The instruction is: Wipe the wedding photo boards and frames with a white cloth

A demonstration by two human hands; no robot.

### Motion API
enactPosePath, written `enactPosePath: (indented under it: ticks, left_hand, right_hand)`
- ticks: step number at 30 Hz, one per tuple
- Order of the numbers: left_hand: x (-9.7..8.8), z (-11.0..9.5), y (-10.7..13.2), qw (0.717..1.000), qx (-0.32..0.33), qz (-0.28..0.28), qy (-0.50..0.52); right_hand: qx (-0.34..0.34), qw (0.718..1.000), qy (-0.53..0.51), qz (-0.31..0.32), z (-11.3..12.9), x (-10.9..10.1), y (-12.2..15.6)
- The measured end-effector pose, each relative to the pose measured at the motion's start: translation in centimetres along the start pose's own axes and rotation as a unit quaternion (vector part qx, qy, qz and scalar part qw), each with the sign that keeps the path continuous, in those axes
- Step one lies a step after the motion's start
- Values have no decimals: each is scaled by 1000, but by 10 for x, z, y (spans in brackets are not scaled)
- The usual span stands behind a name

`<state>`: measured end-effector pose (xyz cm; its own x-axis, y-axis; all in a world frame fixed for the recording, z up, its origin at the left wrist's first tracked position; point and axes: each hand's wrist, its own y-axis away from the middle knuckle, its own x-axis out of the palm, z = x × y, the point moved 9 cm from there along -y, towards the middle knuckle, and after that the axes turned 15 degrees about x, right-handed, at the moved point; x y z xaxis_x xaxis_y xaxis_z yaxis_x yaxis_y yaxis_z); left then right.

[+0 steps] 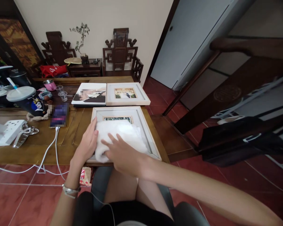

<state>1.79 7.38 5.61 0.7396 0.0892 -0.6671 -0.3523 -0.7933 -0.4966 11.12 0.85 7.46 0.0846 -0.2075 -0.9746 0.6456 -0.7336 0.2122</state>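
A light wooden picture frame (153, 142) lies flat at the table's near right corner, with part of a photo (118, 119) showing. A folded, fluffy white cloth (124, 128) covers much of its glass. Spread over the cloth, the fingers of my right hand (122, 153) press on it from above; whether the thumb grips its rolled edge I cannot tell. My left hand (88, 142) rests along the frame's left side, fingers stretched out and touching the edge next to the cloth.
Behind lie another framed photo (141, 94) and a white-edged picture panel (89, 94). To the left are a charging phone (58, 115), a lidded black cup (34, 103), a power strip (10, 130) and small clear cups (63, 95). A dark wooden chair (202, 103) stands right.
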Motion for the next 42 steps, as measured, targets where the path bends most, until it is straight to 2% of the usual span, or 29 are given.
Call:
enactPosePath:
  ticks: [5,8,11,16,19,22,25,28,30,33,36,39,42]
  left_hand:
    - [9,7,0,998,14,26,-56]
    - [13,9,1,997,24,23,-74]
    - [13,9,1,996,29,17,-83]
    - [11,10,0,996,32,20,-86]
    - [12,11,0,995,34,31,-88]
    - [11,10,0,994,45,31,-96]
    - [11,10,0,993,49,33,-102]
    - [12,8,-1,991,61,44,-107]
    - [13,7,-1,990,71,49,-109]
    - [13,6,0,989,78,54,-112]
    - [13,7,1,989,78,53,-115]
    - [13,9,1,990,77,51,-108]
    - [13,10,1,991,71,49,-101]
  right_hand:
    - [10,997,-53,47,-21,-13,46]
    - [26,996,-50,62,-34,-23,61]
    - [20,997,-46,55,-29,-23,57]
    - [-26,999,-29,6,1,-2,26]
    - [-25,999,-37,-3,1,3,24]
    - [7,998,-63,3,-18,-2,47]
    - [76,995,-68,3,-50,-3,79]
    - [137,989,-53,-22,-79,2,103]
    - [164,985,-31,-48,-93,5,108]
    - [189,979,1,-77,-112,8,96]
    - [219,971,16,-92,-139,6,67]
    - [254,956,31,-140,-163,-9,32]
    - [241,946,43,-210,-158,-33,-7]
